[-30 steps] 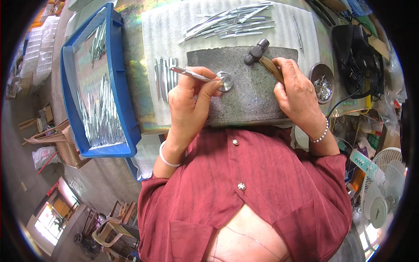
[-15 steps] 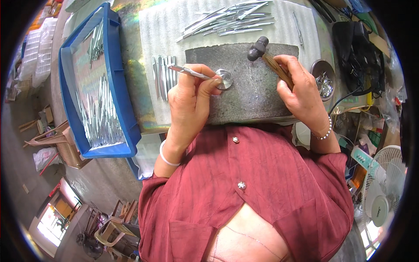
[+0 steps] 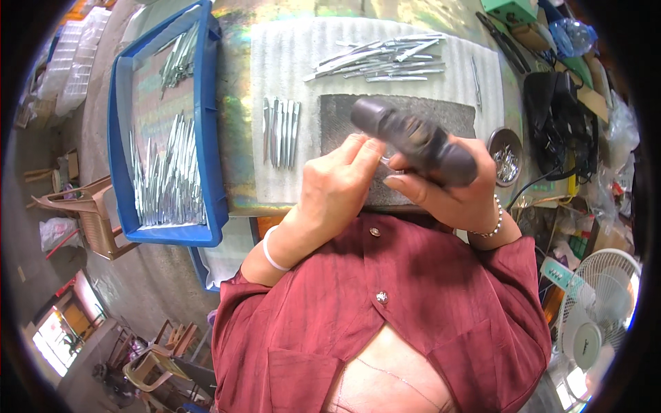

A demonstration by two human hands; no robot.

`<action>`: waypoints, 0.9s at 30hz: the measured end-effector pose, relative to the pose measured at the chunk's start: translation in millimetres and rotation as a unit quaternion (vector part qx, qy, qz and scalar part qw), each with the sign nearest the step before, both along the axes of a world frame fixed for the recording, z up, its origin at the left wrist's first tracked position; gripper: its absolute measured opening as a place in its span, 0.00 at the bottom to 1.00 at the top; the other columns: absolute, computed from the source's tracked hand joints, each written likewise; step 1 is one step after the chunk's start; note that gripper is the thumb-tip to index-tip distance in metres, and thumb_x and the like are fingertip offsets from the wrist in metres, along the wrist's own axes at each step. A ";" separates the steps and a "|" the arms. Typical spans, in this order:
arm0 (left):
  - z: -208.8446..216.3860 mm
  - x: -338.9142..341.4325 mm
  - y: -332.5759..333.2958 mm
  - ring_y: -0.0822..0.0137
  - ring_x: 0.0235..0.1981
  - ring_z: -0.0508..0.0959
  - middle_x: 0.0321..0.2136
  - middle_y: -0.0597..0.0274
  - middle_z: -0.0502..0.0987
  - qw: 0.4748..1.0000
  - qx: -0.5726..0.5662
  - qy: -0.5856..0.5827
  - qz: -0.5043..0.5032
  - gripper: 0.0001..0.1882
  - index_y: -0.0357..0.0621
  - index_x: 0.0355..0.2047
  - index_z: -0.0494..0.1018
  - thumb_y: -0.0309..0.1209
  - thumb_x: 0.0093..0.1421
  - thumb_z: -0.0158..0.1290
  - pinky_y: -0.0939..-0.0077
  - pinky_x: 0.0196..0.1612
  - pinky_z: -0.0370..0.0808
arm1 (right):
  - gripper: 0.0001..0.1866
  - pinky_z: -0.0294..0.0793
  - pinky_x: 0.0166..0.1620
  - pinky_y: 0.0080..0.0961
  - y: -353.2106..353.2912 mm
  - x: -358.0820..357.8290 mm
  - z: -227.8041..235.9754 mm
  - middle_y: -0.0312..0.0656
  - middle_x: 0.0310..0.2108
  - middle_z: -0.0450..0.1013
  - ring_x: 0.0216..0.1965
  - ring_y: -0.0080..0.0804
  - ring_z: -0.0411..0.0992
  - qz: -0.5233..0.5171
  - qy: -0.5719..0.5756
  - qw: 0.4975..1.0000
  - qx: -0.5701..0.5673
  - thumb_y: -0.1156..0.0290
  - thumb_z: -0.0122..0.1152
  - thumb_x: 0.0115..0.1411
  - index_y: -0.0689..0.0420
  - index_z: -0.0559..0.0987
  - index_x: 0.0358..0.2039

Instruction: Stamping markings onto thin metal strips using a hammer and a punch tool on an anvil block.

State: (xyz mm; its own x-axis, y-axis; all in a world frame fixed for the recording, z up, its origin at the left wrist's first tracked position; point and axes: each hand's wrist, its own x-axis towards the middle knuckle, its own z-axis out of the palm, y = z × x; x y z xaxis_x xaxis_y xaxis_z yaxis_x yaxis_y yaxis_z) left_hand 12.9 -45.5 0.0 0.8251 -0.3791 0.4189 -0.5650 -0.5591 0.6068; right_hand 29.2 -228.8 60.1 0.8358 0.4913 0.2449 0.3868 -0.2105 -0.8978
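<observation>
My right hand (image 3: 471,196) grips a hammer (image 3: 413,141). Its dark head is raised close to the camera and looks slightly blurred; the handle is hidden behind the head and my hand. Beside it, my left hand (image 3: 337,175) is pinched shut over the dark slab (image 3: 337,117), and what its fingertips hold is hidden. A bit of shiny metal shows between the two hands, mostly covered. To the left of the slab lies a row of slim silver metal rods (image 3: 281,134). A loose heap of similar rods (image 3: 385,58) lies beyond it.
A white foam sheet (image 3: 286,51) lies under the rods. At left stands a blue tray (image 3: 210,103) holding many more rods. A round bowl (image 3: 493,155) of small metal pieces sits right of the slab. Further right are a black bag (image 3: 547,103) and a fan (image 3: 595,310).
The hammer has come up and left, its head now large near the camera. My left hand has shifted right, and the rod and shiny disc seen there before are now mostly hidden.
</observation>
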 end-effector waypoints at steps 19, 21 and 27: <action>-6.6 3.8 4.5 0.58 0.22 0.76 0.24 0.60 0.70 0.998 -0.065 0.003 0.009 0.07 0.43 0.30 0.68 0.22 0.49 0.50 0.68 0.20 0.72 | 0.22 0.74 0.33 0.22 -30.8 -35.6 58.8 0.47 0.33 0.74 0.28 0.31 0.74 -0.026 0.007 0.993 -0.115 0.86 0.58 0.51 0.68 0.69 0.49; -8.9 3.9 3.8 0.59 0.21 0.75 0.25 0.59 0.72 0.997 -0.082 0.012 0.006 0.14 0.40 0.35 0.71 0.16 0.45 0.52 0.70 0.21 0.72 | 0.24 0.74 0.33 0.23 -29.1 -34.1 61.4 0.48 0.34 0.74 0.28 0.33 0.75 -0.011 -0.022 0.991 -0.135 0.86 0.58 0.50 0.69 0.69 0.49; -6.4 3.5 2.5 0.59 0.22 0.76 0.23 0.60 0.70 0.998 -0.055 0.007 0.014 0.08 0.43 0.31 0.68 0.21 0.49 0.50 0.69 0.19 0.72 | 0.25 0.75 0.29 0.26 -24.9 -30.9 68.7 0.52 0.36 0.74 0.28 0.37 0.76 0.027 -0.076 0.977 -0.198 0.82 0.59 0.49 0.69 0.69 0.50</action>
State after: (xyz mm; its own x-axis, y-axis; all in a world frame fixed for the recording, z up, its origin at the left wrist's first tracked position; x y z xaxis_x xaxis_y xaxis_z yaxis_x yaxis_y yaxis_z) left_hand 16.3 -43.1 -6.4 0.8413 -0.3078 0.4444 -0.5403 -0.5049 0.6732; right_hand -1.7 -253.7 128.8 0.7754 0.6144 0.1457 0.5286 -0.5055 -0.6819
